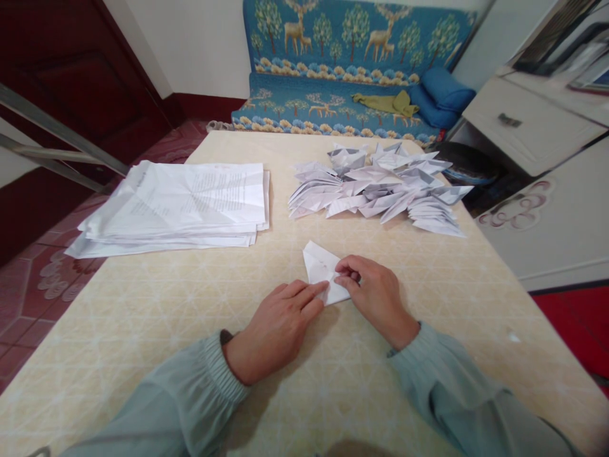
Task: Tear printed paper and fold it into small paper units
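A small folded white paper (320,266) lies on the cream patterned table (143,317), near its middle. My left hand (278,327) rests on the table with its fingers stretched out flat, the fingertips pressing the paper's lower edge. My right hand (373,295) is curled, its thumb and fingers pinching the paper's right side. Both arms wear pale green sleeves.
A stack of flat printed sheets (181,206) lies at the table's left. A heap of folded paper shapes (380,187) sits at the far right. Beyond the table stands a blue deer-patterned sofa (352,63); white cabinets (537,127) are on the right.
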A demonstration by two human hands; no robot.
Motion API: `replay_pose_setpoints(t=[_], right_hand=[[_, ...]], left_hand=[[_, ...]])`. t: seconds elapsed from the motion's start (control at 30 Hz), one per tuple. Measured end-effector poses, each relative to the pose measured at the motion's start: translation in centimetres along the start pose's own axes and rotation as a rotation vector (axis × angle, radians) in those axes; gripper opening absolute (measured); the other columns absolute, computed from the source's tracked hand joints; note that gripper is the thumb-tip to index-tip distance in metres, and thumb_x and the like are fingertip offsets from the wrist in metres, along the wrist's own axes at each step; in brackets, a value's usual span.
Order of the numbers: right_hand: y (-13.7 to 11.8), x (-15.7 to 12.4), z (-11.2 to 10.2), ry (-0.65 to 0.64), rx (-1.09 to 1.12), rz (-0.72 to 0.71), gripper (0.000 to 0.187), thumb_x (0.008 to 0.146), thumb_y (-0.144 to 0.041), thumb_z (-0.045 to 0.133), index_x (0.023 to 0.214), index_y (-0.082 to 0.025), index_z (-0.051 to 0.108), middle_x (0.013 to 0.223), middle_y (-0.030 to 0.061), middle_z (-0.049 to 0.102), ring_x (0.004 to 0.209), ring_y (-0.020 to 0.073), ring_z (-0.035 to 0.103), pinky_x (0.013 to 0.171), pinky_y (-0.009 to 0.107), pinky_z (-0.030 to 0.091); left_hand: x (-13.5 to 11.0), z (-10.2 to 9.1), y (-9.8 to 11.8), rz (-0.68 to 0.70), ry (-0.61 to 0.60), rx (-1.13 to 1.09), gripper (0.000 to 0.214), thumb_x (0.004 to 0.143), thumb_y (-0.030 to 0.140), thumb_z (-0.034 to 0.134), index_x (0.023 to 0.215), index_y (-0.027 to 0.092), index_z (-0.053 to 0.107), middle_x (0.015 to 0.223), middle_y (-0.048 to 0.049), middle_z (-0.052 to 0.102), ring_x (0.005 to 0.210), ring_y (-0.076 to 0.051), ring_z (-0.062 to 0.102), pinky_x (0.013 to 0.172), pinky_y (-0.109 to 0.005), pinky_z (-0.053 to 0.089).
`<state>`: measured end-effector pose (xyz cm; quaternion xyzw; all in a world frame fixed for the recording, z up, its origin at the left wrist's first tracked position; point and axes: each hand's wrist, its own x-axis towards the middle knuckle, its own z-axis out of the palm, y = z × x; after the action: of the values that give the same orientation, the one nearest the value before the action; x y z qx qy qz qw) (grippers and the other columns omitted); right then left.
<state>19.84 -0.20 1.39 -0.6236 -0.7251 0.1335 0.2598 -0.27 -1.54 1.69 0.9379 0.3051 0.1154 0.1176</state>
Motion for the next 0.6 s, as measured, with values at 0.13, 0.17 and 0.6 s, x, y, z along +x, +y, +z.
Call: replay_pose_setpoints(t=[0.13,0.17,0.6], right_hand=[[0.33,0.23,0.03,-0.004,-0.011,0.074,0.011,0.071,-0.021,0.069,0.077,-0.023,0.060,0.066,-0.0049,0.062,0.063,0.0124,0.058,0.058,0.023,0.037],[0.40,0.29,0.01,-0.014,-0.015,0.079,0.011,0.070,-0.021,0.069,0.077,-0.023,0.060,0.066,-0.0051,0.062,0.063,0.0124,0.058,0.058,0.022,0.037],[0.27,0.41,-0.08,-0.058,0.031,-0.026,0.008,0.078,-0.020,0.063,0.072,-0.024,0.066,0.076,-0.0030,0.063,0.073,0.0127,0.057,0.063,0.023,0.036]], left_hand=[[-0.15,0.12,0.03,-0.019,0.005,0.002,0.034,0.082,0.007,0.046,0.115,0.014,0.053,0.136,-0.0076,0.048,0.110,-0.023,0.048,0.091,-0.041,0.044],[-0.18,0.15,0.03,-0.022,0.002,0.005,0.033,0.082,0.007,0.045,0.114,0.014,0.053,0.135,-0.0076,0.048,0.110,-0.023,0.048,0.091,-0.040,0.044],[-0.42,0.43,0.07,0.029,-0.007,0.071,0.028,0.087,0.013,0.047,0.113,0.014,0.055,0.133,-0.0034,0.051,0.114,-0.023,0.046,0.094,-0.039,0.042]])
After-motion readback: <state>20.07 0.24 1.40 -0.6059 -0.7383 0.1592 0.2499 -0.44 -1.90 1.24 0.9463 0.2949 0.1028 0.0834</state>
